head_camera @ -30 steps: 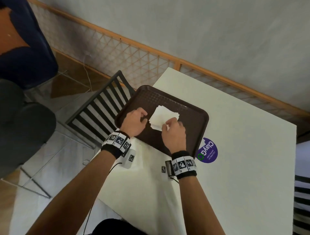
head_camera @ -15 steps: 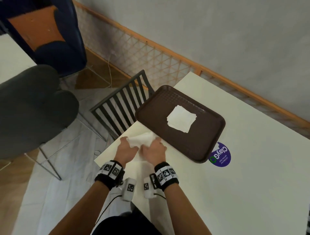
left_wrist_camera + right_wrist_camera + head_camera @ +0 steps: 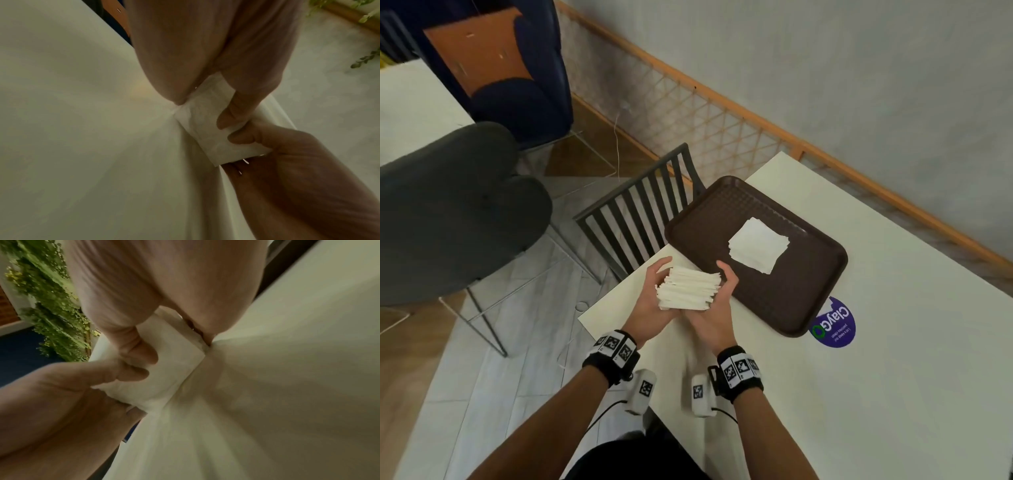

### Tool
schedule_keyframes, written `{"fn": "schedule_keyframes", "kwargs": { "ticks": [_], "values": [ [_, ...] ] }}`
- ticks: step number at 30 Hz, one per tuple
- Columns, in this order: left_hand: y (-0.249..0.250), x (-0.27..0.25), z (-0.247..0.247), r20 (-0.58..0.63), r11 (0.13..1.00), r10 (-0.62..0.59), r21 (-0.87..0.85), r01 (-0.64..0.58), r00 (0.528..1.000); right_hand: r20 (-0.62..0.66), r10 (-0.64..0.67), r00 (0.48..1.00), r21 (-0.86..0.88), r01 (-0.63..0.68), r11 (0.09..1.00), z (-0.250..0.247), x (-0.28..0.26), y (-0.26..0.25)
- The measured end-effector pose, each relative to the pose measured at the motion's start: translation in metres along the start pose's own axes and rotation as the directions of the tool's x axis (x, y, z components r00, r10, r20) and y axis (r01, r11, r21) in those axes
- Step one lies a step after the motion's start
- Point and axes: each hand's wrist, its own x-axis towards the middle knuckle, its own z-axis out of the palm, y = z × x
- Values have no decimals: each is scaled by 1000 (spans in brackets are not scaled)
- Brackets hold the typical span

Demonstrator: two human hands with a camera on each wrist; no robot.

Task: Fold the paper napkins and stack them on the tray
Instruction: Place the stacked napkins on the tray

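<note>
White tabletop [image 3: 893, 377] with brown tray [image 3: 722, 212] holding folded napkins [image 3: 758, 250]; just near of it, left hand [image 3: 654, 301] and right hand [image 3: 717, 308] cup a napkin stack [image 3: 688, 289], fingers curled beneath: light, soft, slippery sheets, best gripped at opposite edges.

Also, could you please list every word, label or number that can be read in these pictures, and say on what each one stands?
"ClayGo": on the purple sticker on the white table, beside the brown tray; it reads upside down from this view.
Small lines under "ClayGo" on the same sticker: too small to read.
Wristbands and their white tags: square black-and-white code markers only, no readable words.
Wrist views: no text.
</note>
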Motion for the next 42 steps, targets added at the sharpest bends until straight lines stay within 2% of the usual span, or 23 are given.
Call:
{"fn": "schedule_keyframes", "kwargs": {
  "ticks": [6, 10, 12, 14, 16, 18, 19, 22, 25, 28, 30, 32, 34, 38, 40, 42],
  "values": [
    [4, 13, 7, 3, 998, 56, 39, -56, 998, -33, 0, 999, 26, 1, 1000, -5, 6, -4],
    [-8, 19, 4, -8, 982, 102, 160, -99, 995, 32, -70, 997, -57, 72, 996, -8, 9, -6],
    [-13, 21, 2, -18, 969, 129, 212, -123, 991, 53, -96, 994, -152, 103, 983, -10, 10, -11],
    [-12, 22, 0, -3, 957, 142, 256, -137, 990, 87, -130, 988, -322, 152, 935, -17, 13, -20],
    [-3, 21, -3, 29, 938, 141, 317, -143, 990, 156, -175, 972, -538, 232, 810, -25, 15, -30],
    [13, 18, -7, 49, 902, 162, 397, -168, 986, 191, -189, 963, -652, 269, 709, -35, 17, -33],
    [21, 17, -9, 47, 892, 185, 411, -188, 982, 185, -190, 964, -650, 265, 713, -39, 17, -33],
    [36, 15, -13, 5, 905, 254, 352, -239, 967, 110, -131, 985, -410, 165, 897, -48, 12, -30],
    [31, 16, -9, -15, 925, 274, 277, -259, 962, 91, -58, 994, -274, 81, 958, -44, 5, -18],
    [15, 15, -1, 1, 964, 186, 194, -183, 982, 82, -76, 994, -238, 93, 967, -34, 2, -5],
    [5, 13, 1, 17, 956, 184, 228, -182, 983, 70, -137, 988, -273, 151, 950, -29, 2, -1],
    [1, 11, 2, 66, 912, 233, 332, -242, 970, 90, -194, 977, -344, 213, 915, -26, 0, 1],
    [2, 9, 4, 122, 848, 270, 441, -296, 955, 107, -196, 975, -379, 222, 898, -24, -2, 3],
    [0, 9, 2, 172, 808, 286, 485, -334, 943, 102, -207, 973, -408, 231, 883, -28, -5, 7],
    [-4, 9, 1, 166, 842, 231, 460, -282, 959, 95, -192, 977, -393, 214, 894, -30, -5, 6],
    [-10, 10, 1, 103, 913, 142, 371, -170, 985, 47, -149, 988, -315, 157, 936, -31, -4, 2]
  ]
}}
